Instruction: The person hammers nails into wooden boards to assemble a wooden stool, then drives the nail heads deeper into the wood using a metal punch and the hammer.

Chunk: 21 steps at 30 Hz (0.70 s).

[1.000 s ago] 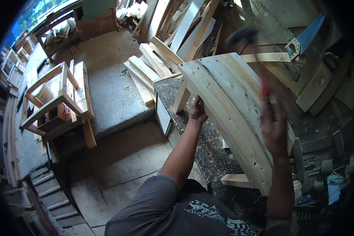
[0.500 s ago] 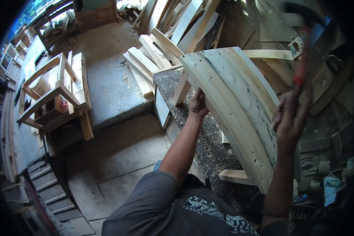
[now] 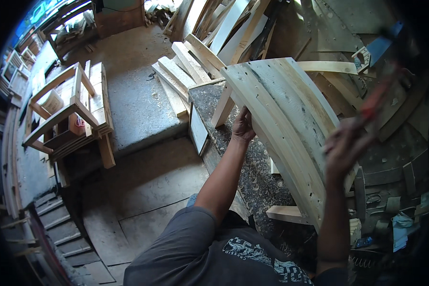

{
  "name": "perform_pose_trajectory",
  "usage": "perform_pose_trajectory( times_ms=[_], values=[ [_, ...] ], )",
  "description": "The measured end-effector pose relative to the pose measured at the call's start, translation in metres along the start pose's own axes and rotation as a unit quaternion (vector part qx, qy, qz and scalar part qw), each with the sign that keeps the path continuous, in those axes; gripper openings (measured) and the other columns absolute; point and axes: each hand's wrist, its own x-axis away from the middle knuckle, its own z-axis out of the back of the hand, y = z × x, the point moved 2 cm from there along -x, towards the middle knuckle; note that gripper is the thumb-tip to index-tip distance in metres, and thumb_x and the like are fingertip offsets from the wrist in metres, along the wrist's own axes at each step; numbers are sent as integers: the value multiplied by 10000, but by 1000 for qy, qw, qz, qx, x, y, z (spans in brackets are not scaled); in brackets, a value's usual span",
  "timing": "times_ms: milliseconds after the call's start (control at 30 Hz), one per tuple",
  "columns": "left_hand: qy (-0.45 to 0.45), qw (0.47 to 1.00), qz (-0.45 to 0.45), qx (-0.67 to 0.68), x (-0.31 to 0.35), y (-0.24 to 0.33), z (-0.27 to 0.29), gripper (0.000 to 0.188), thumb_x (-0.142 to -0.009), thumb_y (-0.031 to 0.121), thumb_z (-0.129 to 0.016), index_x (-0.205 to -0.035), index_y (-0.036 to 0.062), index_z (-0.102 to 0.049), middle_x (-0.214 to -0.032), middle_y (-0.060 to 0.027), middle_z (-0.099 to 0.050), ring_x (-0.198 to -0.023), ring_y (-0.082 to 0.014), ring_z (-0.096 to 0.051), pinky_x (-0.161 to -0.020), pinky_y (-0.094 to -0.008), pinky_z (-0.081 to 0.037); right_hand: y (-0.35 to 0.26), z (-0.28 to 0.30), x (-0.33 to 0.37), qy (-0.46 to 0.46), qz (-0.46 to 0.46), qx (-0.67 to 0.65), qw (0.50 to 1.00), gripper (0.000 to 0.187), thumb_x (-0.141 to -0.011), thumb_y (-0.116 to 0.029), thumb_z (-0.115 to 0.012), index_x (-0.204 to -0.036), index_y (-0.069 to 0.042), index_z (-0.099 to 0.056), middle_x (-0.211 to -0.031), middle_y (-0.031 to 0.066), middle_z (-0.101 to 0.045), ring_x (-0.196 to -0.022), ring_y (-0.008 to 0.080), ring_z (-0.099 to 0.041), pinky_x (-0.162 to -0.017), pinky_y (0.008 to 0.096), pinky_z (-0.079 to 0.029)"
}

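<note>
A wooden bench with a slatted top of pale boards stands tilted in front of me, dotted with small dark marks. Two of its legs show: an upper leg and a lower leg. My left hand is closed around the left edge of the top, the fingertips partly hidden beneath. Over the bench's right side, my right hand grips a hammer by its red-and-dark handle. Hammer and hand are blurred by motion, and the head is a dark smear at the upper right.
The bench rests over a speckled worktop strewn with shavings. Cut timber lies beyond it. At the left, a wooden frame stands on a raised concrete slab. Curved offcuts and a handsaw lie at the right.
The hammer has swung to a more slanted position, its head lower and farther right. My right hand has shifted slightly left. My left hand keeps its hold on the bench edge.
</note>
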Motion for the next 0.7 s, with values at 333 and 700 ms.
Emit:
perform_pose_trajectory(
  times_ms=[333, 700],
  values=[
    [18, 999, -22, -37, 5, 12, 5, 486, -935, 342, -582, -1346, 94, -505, -1329, -94, -563, -1242, -299, -513, -1062, -507, -393, -39, -1, -18, -84, -69, -33, 994, 407, -1029, -220, -426, -1429, -144, -409, -763, -8, -485, -560, 34, -433, -442, 187, -360],
    [19, 998, -44, -40, 5, 12, -10, 500, -951, 382, -544, -1366, 109, -486, -1352, -99, -540, -1260, -314, -491, -1063, -506, -389, -11, -13, -9, -216, -5, 110, 970, 466, -1011, -250, -467, -1454, -150, -363, -671, 51, -545, -546, 111, -524, -482, 307, -431]
  ],
)
